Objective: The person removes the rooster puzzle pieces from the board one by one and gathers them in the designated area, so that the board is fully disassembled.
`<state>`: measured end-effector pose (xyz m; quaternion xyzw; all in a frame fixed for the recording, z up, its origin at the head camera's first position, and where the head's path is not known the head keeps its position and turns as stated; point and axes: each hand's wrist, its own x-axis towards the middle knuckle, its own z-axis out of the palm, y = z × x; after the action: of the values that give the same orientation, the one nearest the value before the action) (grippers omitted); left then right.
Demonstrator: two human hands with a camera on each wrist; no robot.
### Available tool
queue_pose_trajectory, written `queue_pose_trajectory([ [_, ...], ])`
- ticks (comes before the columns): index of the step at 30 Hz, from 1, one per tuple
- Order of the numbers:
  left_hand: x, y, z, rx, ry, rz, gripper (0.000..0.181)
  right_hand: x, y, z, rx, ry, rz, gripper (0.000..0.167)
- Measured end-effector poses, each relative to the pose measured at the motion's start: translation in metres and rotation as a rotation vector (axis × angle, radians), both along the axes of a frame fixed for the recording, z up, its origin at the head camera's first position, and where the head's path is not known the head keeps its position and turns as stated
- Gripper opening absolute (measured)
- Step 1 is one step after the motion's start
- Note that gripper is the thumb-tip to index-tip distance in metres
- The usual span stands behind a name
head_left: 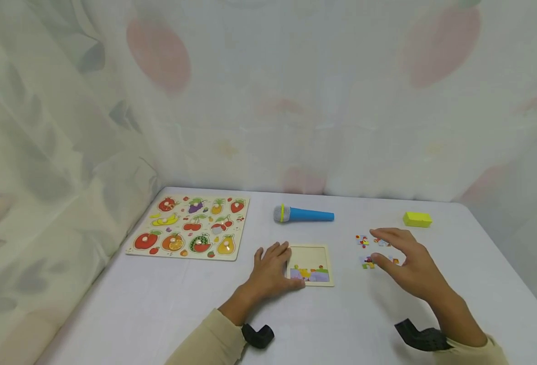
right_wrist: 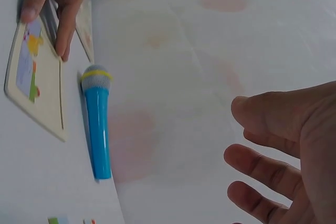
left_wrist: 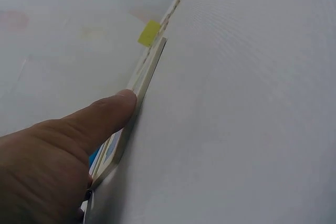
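Observation:
A small wooden puzzle tray (head_left: 308, 256) lies on the table, its lower part filled with purple, yellow and green picture pieces (head_left: 318, 275). My left hand (head_left: 270, 271) rests against its left side, thumb along the near edge and fingers by the far left corner. In the left wrist view the thumb (left_wrist: 113, 111) lies straight against the tray's edge. Loose jigsaw pieces (head_left: 368, 262) lie right of the tray. Above them hovers my right hand (head_left: 414, 266), thumb and fingers apart, nothing between them; it partly hides several pieces.
At the back left lies a fruit puzzle board (head_left: 186, 228) with knobbed pieces. A blue toy microphone (head_left: 309, 215) lies behind the tray. Toward the back right sits a yellow-green block (head_left: 417, 219). Patterned curtains (head_left: 332, 116) hang behind and beside the white table.

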<state>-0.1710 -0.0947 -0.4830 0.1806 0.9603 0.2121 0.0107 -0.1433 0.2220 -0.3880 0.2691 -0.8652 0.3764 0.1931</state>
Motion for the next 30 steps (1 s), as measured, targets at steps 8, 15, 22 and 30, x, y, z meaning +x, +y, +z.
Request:
queue_pose_trajectory([
  [8,0.0,-0.001,-0.002,-0.004,0.006,0.001,0.089,-0.003,-0.021,0.0,-0.005,-0.015,0.038,0.055],
  [15,0.001,-0.001,0.0,0.008,0.001,-0.003,0.089,-0.007,-0.042,-0.006,0.006,-0.009,0.076,0.052],
  [22,0.001,0.001,0.002,0.0,-0.002,0.001,0.09,-0.011,-0.061,-0.01,-0.006,-0.001,0.128,0.049],
  [30,0.001,0.0,0.001,0.009,-0.001,0.0,0.091,-0.015,-0.079,-0.017,-0.03,-0.033,0.169,0.047],
])
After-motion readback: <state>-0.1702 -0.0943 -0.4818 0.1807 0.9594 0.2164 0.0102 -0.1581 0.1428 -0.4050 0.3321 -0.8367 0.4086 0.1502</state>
